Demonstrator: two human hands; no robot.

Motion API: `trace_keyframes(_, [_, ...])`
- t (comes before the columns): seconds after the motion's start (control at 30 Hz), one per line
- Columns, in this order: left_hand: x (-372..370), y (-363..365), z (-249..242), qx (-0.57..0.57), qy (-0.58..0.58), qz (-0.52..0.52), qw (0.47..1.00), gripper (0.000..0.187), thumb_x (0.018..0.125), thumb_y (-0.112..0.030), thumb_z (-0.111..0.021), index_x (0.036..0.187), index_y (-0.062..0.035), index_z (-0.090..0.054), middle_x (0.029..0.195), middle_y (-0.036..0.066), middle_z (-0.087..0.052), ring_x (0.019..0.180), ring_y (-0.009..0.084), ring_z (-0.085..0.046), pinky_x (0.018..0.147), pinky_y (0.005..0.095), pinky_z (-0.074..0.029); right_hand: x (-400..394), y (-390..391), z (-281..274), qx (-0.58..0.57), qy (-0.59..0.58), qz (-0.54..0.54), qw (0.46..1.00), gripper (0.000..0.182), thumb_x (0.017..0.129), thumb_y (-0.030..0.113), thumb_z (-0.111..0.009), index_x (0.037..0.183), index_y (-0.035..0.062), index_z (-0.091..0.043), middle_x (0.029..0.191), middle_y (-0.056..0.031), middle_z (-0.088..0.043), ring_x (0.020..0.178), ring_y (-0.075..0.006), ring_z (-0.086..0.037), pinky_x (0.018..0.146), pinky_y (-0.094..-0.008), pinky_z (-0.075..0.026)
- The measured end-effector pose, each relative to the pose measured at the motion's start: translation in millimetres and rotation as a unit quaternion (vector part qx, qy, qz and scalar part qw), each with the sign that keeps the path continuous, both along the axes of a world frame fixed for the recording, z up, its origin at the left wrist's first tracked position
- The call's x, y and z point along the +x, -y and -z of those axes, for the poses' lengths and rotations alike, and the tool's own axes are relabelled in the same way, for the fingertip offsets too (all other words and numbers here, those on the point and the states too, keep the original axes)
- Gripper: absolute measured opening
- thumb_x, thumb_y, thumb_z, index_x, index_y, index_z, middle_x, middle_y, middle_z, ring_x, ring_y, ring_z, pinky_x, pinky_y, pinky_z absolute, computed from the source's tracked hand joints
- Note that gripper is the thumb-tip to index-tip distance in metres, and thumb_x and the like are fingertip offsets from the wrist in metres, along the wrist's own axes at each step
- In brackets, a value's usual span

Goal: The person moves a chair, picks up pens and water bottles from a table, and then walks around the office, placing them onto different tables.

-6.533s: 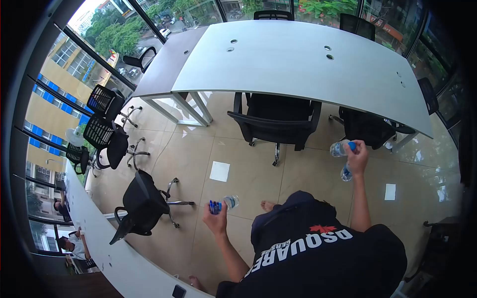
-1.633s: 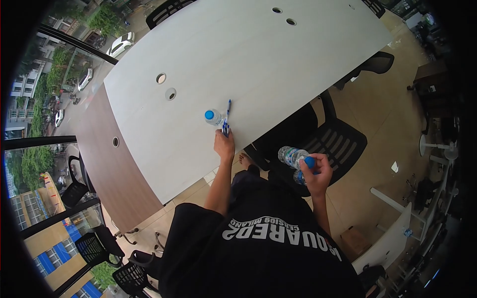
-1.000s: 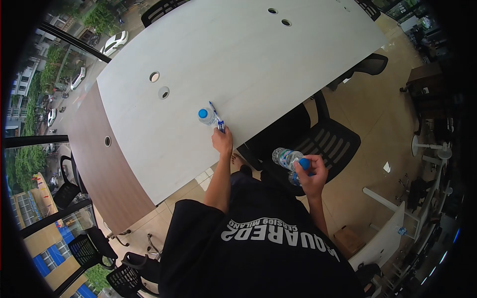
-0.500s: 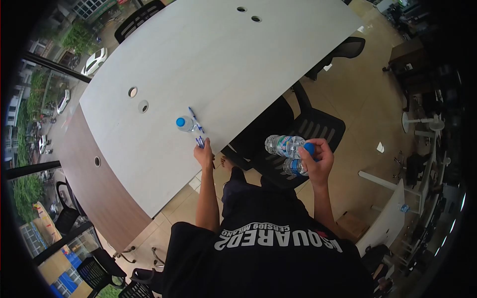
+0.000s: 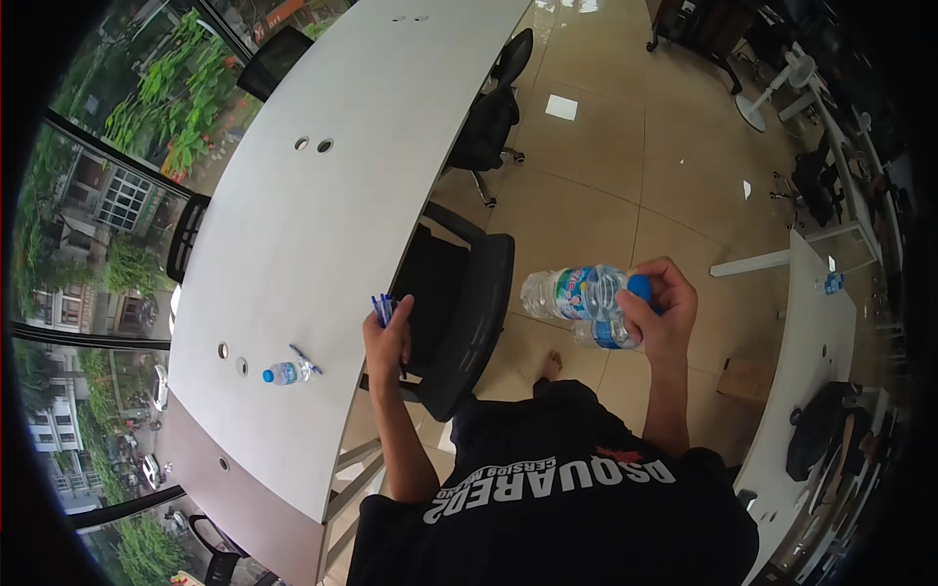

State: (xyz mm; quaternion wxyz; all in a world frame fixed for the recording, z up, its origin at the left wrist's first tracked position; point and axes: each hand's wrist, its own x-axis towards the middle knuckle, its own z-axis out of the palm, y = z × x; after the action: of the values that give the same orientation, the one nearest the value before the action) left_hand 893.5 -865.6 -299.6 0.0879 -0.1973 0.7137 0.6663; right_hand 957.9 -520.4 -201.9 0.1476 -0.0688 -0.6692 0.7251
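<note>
My left hand [image 5: 389,342] is closed around several blue pens [image 5: 382,309], beside the table's near edge. In my right hand [image 5: 668,313], two clear plastic water bottles with blue caps are gripped near their cap ends. The upper bottle [image 5: 575,292] lies sideways in the air and partly covers the lower bottle [image 5: 608,335]. A third water bottle [image 5: 282,373] with a blue cap is on the white table [image 5: 283,254]. Close beside that bottle lie pens [image 5: 306,358], too small to count surely.
A black office chair [image 5: 489,313] is right at the table's edge, close to my left hand. Another black chair [image 5: 489,127] stands farther along. To the right is a second white table [image 5: 796,342] with a black bag [image 5: 821,430]. Tiled floor [image 5: 586,205] lies between.
The view has swung right, away from the bottle and pens on the table. My left hand, with its pens, has come away from the tabletop. My right hand still holds both bottles.
</note>
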Motion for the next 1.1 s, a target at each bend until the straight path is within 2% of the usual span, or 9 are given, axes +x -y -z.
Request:
trace_keyframes(0.13, [1, -148, -46, 0.066, -0.060, 0.176, 0.980, 0.018, 0.084, -0.018, -0.076, 0.087, -0.0077, -0.062, 0.059, -0.007, -0.049, 0.045, 0.0006, -0.040, 0.041, 0.0196, -0.028, 35, -96, 10, 0.134, 0.026, 0.025, 0.990, 0.030, 0.072, 0.005, -0.080, 0.092, 0.0029, -0.058, 0.069, -0.0025, -0.063, 0.058, -0.0036, -0.057, 0.052, -0.0192, -0.043])
trace_keyframes(0.2, [-2, -212, -62, 0.046, -0.103, 0.354, 0.929, 0.032, 0.077, -0.019, -0.082, 0.102, -0.0063, -0.066, 0.077, -0.003, -0.059, 0.065, 0.0039, -0.052, 0.057, 0.0210, -0.043, 50, -134, 14, 0.141, 0.057, 0.042, 0.987, 0.031, 0.071, 0.005, -0.081, 0.092, 0.0024, -0.058, 0.069, -0.0026, -0.064, 0.058, -0.0040, -0.058, 0.052, -0.0187, -0.043])
trace_keyframes(0.27, [-4, -278, -53, 0.066, -0.285, 0.449, 0.844, 0.042, 0.076, -0.015, -0.083, 0.113, -0.0064, -0.064, 0.079, -0.001, -0.063, 0.065, 0.0053, -0.056, 0.059, 0.0220, -0.046, 66, -161, 18, 0.140, 0.085, 0.056, 0.985, 0.031, 0.071, 0.006, -0.081, 0.091, 0.0022, -0.058, 0.069, -0.0026, -0.065, 0.059, -0.0041, -0.058, 0.053, -0.0182, -0.043])
trace_keyframes(0.33, [-8, -323, -72, 0.080, -0.185, 0.562, 0.802, 0.055, 0.072, -0.018, -0.086, 0.119, -0.0044, -0.062, 0.093, 0.005, -0.068, 0.078, 0.0121, -0.064, 0.073, 0.0264, -0.052, 76, -181, 20, 0.132, 0.106, 0.067, 0.983, 0.031, 0.071, 0.006, -0.081, 0.091, 0.0024, -0.057, 0.068, -0.0024, -0.064, 0.059, -0.0038, -0.058, 0.053, -0.0179, -0.043])
trace_keyframes(0.43, [-21, -371, -71, 0.096, -0.208, 0.659, 0.717, 0.063, 0.067, -0.022, -0.088, 0.121, -0.0030, -0.061, 0.098, 0.010, -0.070, 0.083, 0.0180, -0.068, 0.076, 0.0288, -0.054, 80, -203, 29, 0.128, 0.114, 0.078, 0.982, 0.031, 0.071, 0.005, -0.080, 0.090, 0.0027, -0.057, 0.067, -0.0023, -0.064, 0.059, -0.0034, -0.058, 0.053, -0.0175, -0.042])
trace_keyframes(0.57, [-48, -405, -53, 0.094, -0.188, 0.709, 0.673, 0.072, 0.066, -0.025, -0.087, 0.127, -0.0008, -0.058, 0.103, 0.014, -0.070, 0.089, 0.0226, -0.069, 0.079, 0.0302, -0.054, 61, -223, 40, 0.122, 0.112, 0.087, 0.982, 0.031, 0.069, 0.005, -0.080, 0.090, 0.0030, -0.056, 0.067, -0.0023, -0.064, 0.058, -0.0032, -0.057, 0.053, -0.0176, -0.041])
trace_keyframes(0.77, [-119, -433, -36, 0.088, -0.161, 0.703, 0.687, 0.066, 0.066, -0.024, -0.086, 0.122, -0.0008, -0.060, 0.097, 0.014, -0.071, 0.084, 0.0250, -0.070, 0.077, 0.0320, -0.055, -18, -254, 46, 0.096, 0.158, 0.059, 0.981, 0.031, 0.069, 0.005, -0.080, 0.090, 0.0023, -0.058, 0.068, -0.0035, -0.065, 0.060, -0.0043, -0.059, 0.054, -0.0182, -0.044])
trace_keyframes(0.97, [-233, -443, -34, 0.079, -0.252, 0.630, 0.730, 0.062, 0.065, -0.021, -0.084, 0.119, -0.0017, -0.061, 0.088, 0.015, -0.071, 0.079, 0.0275, -0.071, 0.071, 0.0338, -0.054, -168, -284, 34, 0.138, 0.147, -0.028, 0.979, 0.029, 0.070, 0.005, -0.080, 0.090, 0.0016, -0.059, 0.070, -0.0040, -0.066, 0.062, -0.0051, -0.062, 0.056, -0.0184, -0.045])
trace_keyframes(1.1, [-302, -433, -43, 0.057, -0.266, 0.540, 0.797, 0.060, 0.064, -0.019, -0.083, 0.118, -0.0019, -0.061, 0.090, 0.016, -0.071, 0.080, 0.0287, -0.071, 0.071, 0.0350, -0.054, -278, -291, 21, 0.188, 0.101, -0.098, 0.972, 0.031, 0.071, 0.005, -0.079, 0.096, 0.0005, -0.062, 0.065, -0.0019, -0.063, 0.059, -0.0042, -0.059, 0.055, -0.0188, -0.044])
